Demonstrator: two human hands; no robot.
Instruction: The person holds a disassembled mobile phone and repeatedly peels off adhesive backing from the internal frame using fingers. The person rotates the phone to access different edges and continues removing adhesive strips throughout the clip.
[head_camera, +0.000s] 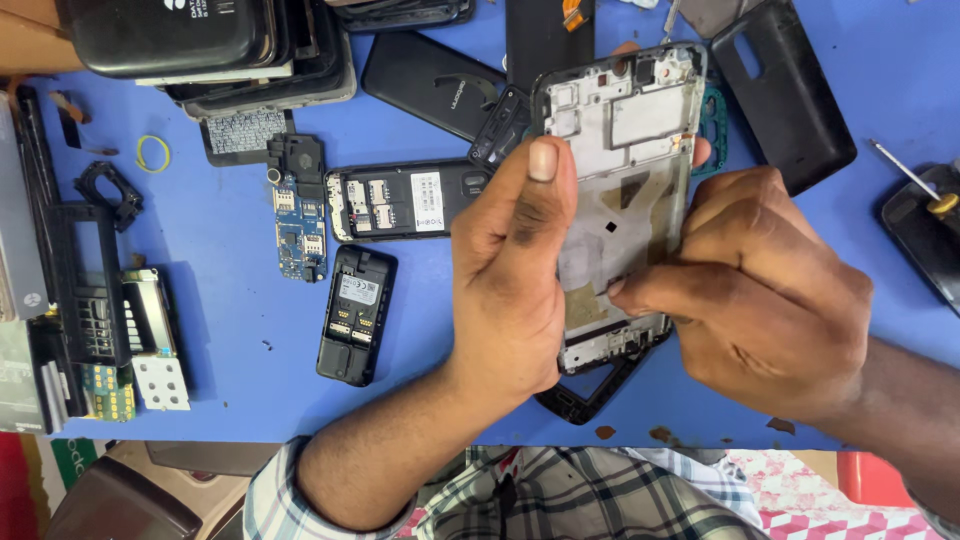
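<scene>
my left hand (510, 270) is wrapped around the left edge of a stripped phone frame (625, 160), thumb lying flat up its side, holding it just above the blue table (230, 250). my right hand (760, 290) has its fingers curled in, thumb and forefinger pinching at a small strip low on the frame's inner face. left of my hands lie an opened black phone body (357, 315) and a small blue circuit board (301, 230); a screwdriver (915, 180) rests far right.
</scene>
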